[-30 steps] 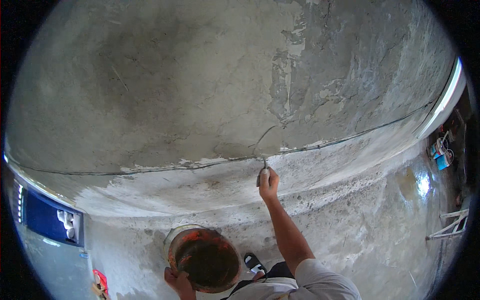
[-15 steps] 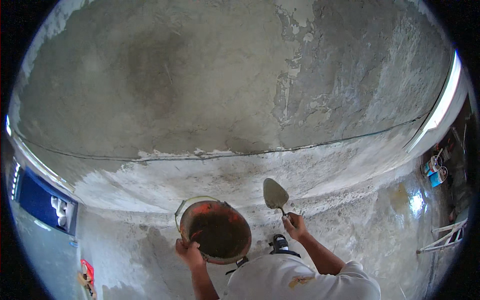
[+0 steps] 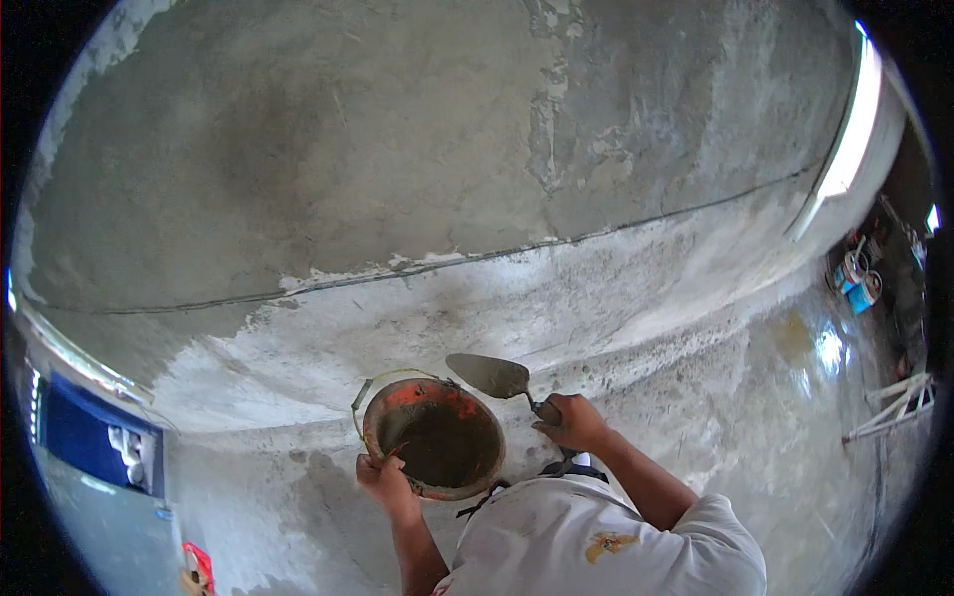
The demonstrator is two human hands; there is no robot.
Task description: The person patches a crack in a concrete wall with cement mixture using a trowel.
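Note:
My left hand grips the near left rim of a red-orange bucket, its fingers curled over the edge. Dark grey wet mortar lies inside, and the bucket's handle is swung to the far left side. In my right hand is a trowel, held by its handle. The trowel's blade points left, just above the far right rim of the bucket, and looks coated in a thin grey film.
Ahead stands a wall with grey plaster above a line and a paler bare band below. Blue-and-white pails stand at the far right, near a white metal frame. A blue opening and a red item are at left.
The trowel has swung from pointing up to pointing left, and my right hand has moved up and slightly left. The bucket stays in my left hand. The view has tilted a little.

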